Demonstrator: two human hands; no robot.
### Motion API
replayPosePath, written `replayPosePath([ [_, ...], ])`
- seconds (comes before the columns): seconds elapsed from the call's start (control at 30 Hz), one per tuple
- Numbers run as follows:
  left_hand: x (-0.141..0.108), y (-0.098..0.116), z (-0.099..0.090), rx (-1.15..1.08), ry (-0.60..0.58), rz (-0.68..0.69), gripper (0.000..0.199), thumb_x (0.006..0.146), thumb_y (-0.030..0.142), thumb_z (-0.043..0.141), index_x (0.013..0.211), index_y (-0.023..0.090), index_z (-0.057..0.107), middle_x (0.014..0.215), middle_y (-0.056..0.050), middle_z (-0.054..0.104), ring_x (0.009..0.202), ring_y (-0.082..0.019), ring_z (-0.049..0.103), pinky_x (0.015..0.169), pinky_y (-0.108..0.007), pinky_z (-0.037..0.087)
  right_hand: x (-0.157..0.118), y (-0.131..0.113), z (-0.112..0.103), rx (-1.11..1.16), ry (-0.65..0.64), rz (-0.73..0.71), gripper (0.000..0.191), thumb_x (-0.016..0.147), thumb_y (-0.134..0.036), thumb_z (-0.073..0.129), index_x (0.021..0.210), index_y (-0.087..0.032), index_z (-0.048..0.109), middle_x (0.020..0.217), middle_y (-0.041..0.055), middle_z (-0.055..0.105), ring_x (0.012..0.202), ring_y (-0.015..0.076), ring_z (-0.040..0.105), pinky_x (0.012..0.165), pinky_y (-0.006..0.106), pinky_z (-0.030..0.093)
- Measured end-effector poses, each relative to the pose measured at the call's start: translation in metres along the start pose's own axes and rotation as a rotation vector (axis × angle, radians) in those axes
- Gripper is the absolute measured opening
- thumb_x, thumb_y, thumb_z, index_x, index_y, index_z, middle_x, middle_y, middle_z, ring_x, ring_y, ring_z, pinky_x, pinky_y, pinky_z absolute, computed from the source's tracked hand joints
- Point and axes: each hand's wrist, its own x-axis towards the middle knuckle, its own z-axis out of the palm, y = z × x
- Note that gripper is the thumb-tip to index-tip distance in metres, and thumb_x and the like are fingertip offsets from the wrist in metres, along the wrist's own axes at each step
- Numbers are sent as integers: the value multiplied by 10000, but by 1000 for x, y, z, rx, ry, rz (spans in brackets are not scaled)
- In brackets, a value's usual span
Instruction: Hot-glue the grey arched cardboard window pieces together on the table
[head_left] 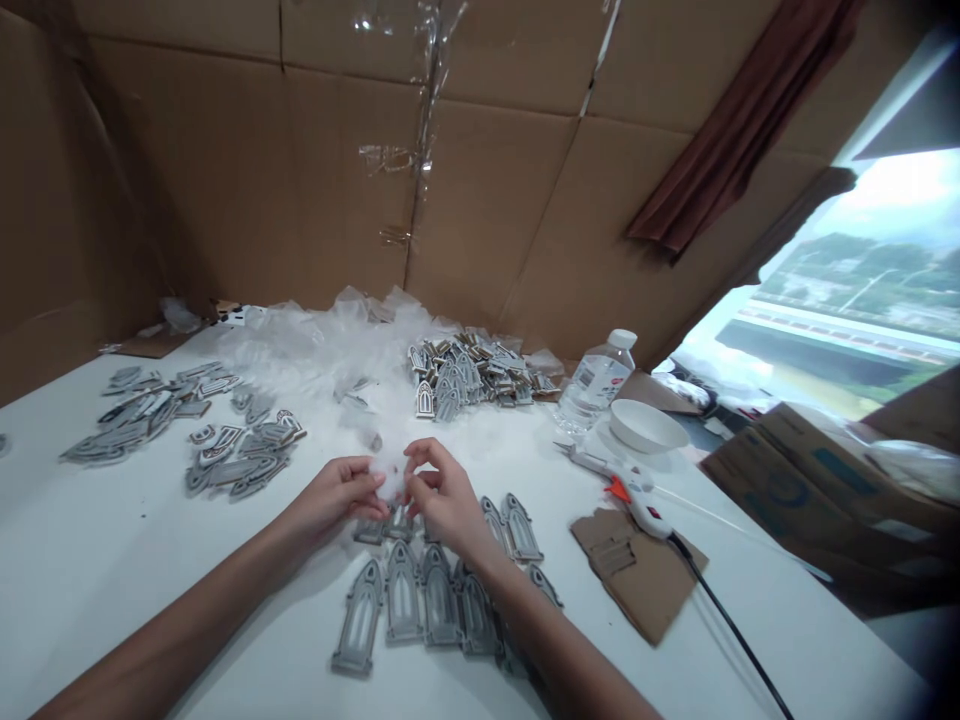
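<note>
Between my two hands, above the white table (120, 560), is a small clear plastic piece (391, 480), blurred at its edges. My left hand (351, 486) pinches its left side with thumb and fingers. On its right side, my right hand (439, 490) is closed with fingertips on the plastic. Below the hands lie rows of grey arched window-shaped pieces (403, 595), partly hidden by my right forearm. Another grey arched piece (521, 527) lies just right of my right hand.
Piles of grey pieces (240, 465) lie left and at the back (480, 375). Crumpled clear plastic (322, 345) is behind. A bottle (596, 385), white bowl (649, 427), glue gun (637, 500) with black cord and cardboard scrap (637, 580) stand right. A cardboard wall (300, 180) rises behind.
</note>
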Motion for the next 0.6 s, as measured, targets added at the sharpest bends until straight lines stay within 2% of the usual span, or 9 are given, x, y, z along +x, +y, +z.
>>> replayPosePath([
  [0.1,2,5,-7,2,131,61,437,598,460,842,808,112,681,675,-34,665,598,-108,640,548,-168,517,1,3,0,-62,25,18,175,765,-203,506,934,-228,469,850,-34,541,593,97,599,500,216,463],
  [0.2,4,8,-16,-7,252,129,402,611,461,826,785,146,647,719,1,645,648,-102,648,560,-157,508,-1,4,3,-281,3,-43,68,796,-223,530,863,-213,535,781,-21,603,681,117,599,607,225,444],
  [0.27,5,7,-20,-4,290,146,394,621,462,814,799,155,642,759,0,652,655,-100,646,546,-153,496,-3,4,7,-393,-37,-59,43,797,-211,542,827,-213,573,742,-23,635,693,123,586,653,233,431],
  [0.47,5,7,-19,30,278,141,394,670,469,768,865,145,656,843,-45,682,662,-113,640,523,-162,477,-6,7,15,-531,-108,-44,135,783,-167,556,871,-213,647,794,-5,692,719,141,604,682,244,424],
  [0.6,3,9,-16,46,262,137,405,675,464,765,882,134,653,840,-54,677,669,-122,643,532,-172,482,-6,9,18,-613,-115,-118,220,770,-132,557,925,-219,687,927,31,698,872,180,611,806,298,434],
])
